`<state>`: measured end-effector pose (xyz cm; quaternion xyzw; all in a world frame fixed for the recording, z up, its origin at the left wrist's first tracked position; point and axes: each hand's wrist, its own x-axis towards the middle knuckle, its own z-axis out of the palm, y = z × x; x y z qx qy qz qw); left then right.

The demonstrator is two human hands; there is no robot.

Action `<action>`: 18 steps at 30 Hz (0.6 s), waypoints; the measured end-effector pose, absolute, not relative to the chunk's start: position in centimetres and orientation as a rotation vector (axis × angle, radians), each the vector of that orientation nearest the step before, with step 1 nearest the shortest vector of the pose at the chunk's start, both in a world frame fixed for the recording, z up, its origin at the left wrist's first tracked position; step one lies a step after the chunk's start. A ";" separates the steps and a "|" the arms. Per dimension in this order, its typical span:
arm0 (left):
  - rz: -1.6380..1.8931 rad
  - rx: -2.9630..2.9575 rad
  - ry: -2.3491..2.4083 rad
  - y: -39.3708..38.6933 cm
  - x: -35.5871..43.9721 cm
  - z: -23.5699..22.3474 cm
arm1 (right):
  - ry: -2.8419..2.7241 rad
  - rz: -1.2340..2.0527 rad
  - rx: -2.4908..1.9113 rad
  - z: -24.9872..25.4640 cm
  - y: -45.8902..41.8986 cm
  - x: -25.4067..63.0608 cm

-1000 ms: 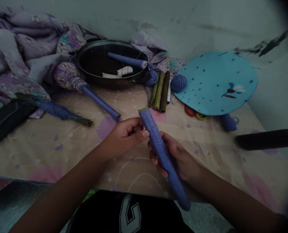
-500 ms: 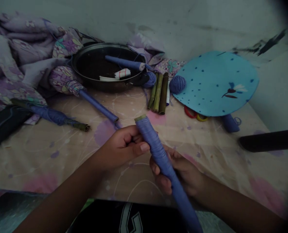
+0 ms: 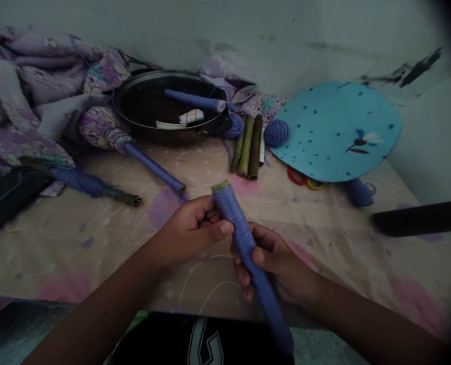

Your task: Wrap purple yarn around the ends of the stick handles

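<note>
A long stick wound in purple thread [image 3: 237, 221] slants from upper left to lower right in front of me. My left hand [image 3: 189, 230] pinches its upper part, thumb against the wrap. My right hand [image 3: 276, 263] is wrapped round its middle from below. The green end of the stick shows at the top. The lower end blurs near my lap. Both hands hover over the patterned cloth of the table [image 3: 96, 243].
A dark round pan [image 3: 145, 104] at the back holds another purple-wrapped stick and a small white roll. Bare green sticks [image 3: 248, 146], a purple thread ball [image 3: 275, 133], a blue round fan [image 3: 339, 129], further wrapped sticks [image 3: 154, 167] and floral cloth [image 3: 31, 101] lie around.
The right hand has shifted its grip along the wrapped stick and the stick has turned slightly. The left hand has stayed at the upper part.
</note>
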<state>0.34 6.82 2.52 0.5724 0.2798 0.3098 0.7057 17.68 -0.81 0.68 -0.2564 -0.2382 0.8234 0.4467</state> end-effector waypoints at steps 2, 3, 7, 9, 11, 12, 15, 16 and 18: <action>0.685 1.248 0.636 6.9 0.5 2.3 | -0.556 2.031 -0.625 0.8 -0.7 17.7; 0.679 1.230 0.631 6.9 0.5 2.3 | -0.538 2.045 -0.619 0.8 -0.6 17.7; 0.664 1.186 0.589 6.9 0.6 2.4 | -0.476 2.153 -0.593 0.5 -0.5 17.7; 0.663 1.207 0.596 7.1 0.7 2.5 | -0.446 2.193 -0.583 0.3 -0.5 17.8; 0.669 1.255 0.617 7.4 0.7 2.5 | -0.433 2.207 -0.593 0.2 -0.5 17.9; 0.676 1.284 0.624 7.5 0.7 2.5 | -0.445 2.191 -0.602 0.2 -0.5 17.9; 0.704 1.337 0.639 7.6 0.7 2.4 | -0.543 2.091 -0.663 0.4 -0.5 17.9; 0.709 1.342 0.642 7.6 0.7 2.3 | -0.576 2.064 -0.690 0.5 -0.5 17.9; 0.714 1.338 0.640 7.6 0.6 2.3 | -0.595 2.037 -0.742 0.6 -0.5 17.8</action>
